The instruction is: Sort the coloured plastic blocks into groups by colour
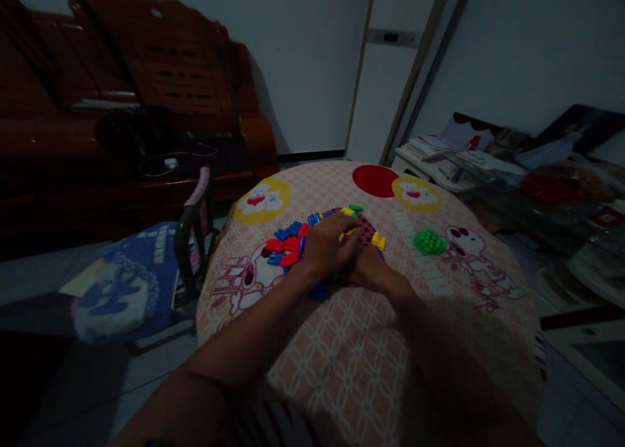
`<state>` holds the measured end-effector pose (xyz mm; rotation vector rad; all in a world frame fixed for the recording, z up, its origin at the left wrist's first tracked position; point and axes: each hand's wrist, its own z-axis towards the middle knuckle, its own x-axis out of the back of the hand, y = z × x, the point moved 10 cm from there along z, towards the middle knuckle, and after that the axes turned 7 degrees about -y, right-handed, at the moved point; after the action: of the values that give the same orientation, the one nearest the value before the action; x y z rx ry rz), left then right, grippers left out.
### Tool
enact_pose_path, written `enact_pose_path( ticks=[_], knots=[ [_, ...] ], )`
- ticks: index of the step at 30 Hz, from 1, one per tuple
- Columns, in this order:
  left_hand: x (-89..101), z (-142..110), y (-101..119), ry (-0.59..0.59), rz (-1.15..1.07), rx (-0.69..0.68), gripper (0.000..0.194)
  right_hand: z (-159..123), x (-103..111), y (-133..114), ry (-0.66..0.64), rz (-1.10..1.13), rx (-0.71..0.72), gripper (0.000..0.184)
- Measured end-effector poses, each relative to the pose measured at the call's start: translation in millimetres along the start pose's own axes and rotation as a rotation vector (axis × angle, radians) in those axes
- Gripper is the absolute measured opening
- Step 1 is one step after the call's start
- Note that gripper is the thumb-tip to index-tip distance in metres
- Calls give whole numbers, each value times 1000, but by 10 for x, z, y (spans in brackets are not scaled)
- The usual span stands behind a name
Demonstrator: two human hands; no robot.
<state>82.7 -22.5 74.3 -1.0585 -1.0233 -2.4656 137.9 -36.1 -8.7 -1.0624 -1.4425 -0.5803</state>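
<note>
Over a heap of plastic toy blocks, my left hand (326,246) arches with bent fingers, its fingertips pointing right. Yellow shows just below those fingertips; what they grip is hidden. Close against it, my right hand (367,269) is curled, most of its fingers covered by the left. Red blocks (289,244) and blue blocks (291,230) lie left of my hands. Beyond them are a yellow block (347,211) and a green block (356,207). More yellow blocks (378,241) sit to the right, and farther right rests a knobbly green cluster (430,242).
The round table has a patterned cloth (336,362). At the left stands a chair (193,239) with a blue cloth (131,278). A wooden bench (180,76) lines the wall. Cluttered furniture (439,164) stands at the right, near a tall white cabinet-like unit (385,82).
</note>
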Motion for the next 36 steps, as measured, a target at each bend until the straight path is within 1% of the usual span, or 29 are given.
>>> enact_pose_path(
  ticks=[1, 2, 4, 5, 6, 7, 8, 10, 13, 15, 16, 18, 20, 22, 24, 25, 27, 29, 31, 33, 36],
  knots=[
    [67, 50, -201, -29, 22, 47, 31, -3, 1, -33, -18, -51, -7, 29],
    [80, 86, -376, -95, 40, 57, 40, -7, 5, -62, -35, -91, -11, 28],
    [-9, 90, -732, -287, 64, 80, 70, -21, 37, -91, -45, -113, -16, 28],
    [-60, 59, -920, -368, 63, 118, 79, -32, 73, -87, -26, -98, -20, 28],
    [-84, 26, -1084, -409, 52, 155, 82, -47, 121, -70, 7, -73, -23, 27],
    [-92, -5, -1216, -424, 34, 184, 83, -66, 179, -42, 50, -36, -23, 27],
    [-82, -29, -1322, -414, 15, 211, 83, -92, 247, 2, 101, 10, -26, 26],
    [-29, -55, -1453, -355, -14, 247, 80, -166, 394, 138, 208, 128, -40, 25],
    [37, -64, -1531, -275, -1, 289, 75, -325, 595, 440, 320, 323, -75, 25],
    [52, -59, -1549, -242, 32, 316, 71, -494, 758, 697, 415, 412, -128, 25],
    [50, -54, -1548, -230, 42, 325, 70, -613, 848, 861, 483, 447, -190, 23],
    [14, -36, -1510, -222, 23, 317, 71, -919, 991, 1227, 638, 535, -377, 21],
    [-71, -15, -1412, -250, -40, 277, 76, -1245, 1048, 1541, 764, 645, -559, 24],
    [-169, 6, -1258, -295, -83, 215, 81, -1508, 1052, 1762, 843, 737, -672, 26],
    [-250, 23, -1076, -333, -74, 139, 82, -1733, 1043, 1940, 899, 751, -770, 24],
    [-280, 29, -991, -345, -61, 102, 82, -1828, 1045, 2016, 911, 708, -816, 22],
    [-304, 38, -881, -346, -40, 60, 79, -1970, 1069, 2137, 886, 525, -896, 17],
    [-261, 51, -879, -300, -27, 67, 72, -2054, 1081, 2233, 820, 310, -963, 16],
    [-180, 59, -976, -233, -9, 117, 64, -2121, 1060, 2321, 759, 163, -1032, 17],
    [-130, 50, -1133, -202, 7, 198, 60, -2179, 1019, 2397, 708, 96, -1100, 18],
    [-166, 21, -1328, -250, 24, 301, 57, -2214, 941, 2472, 625, 108, -1153, 18]
  ],
)
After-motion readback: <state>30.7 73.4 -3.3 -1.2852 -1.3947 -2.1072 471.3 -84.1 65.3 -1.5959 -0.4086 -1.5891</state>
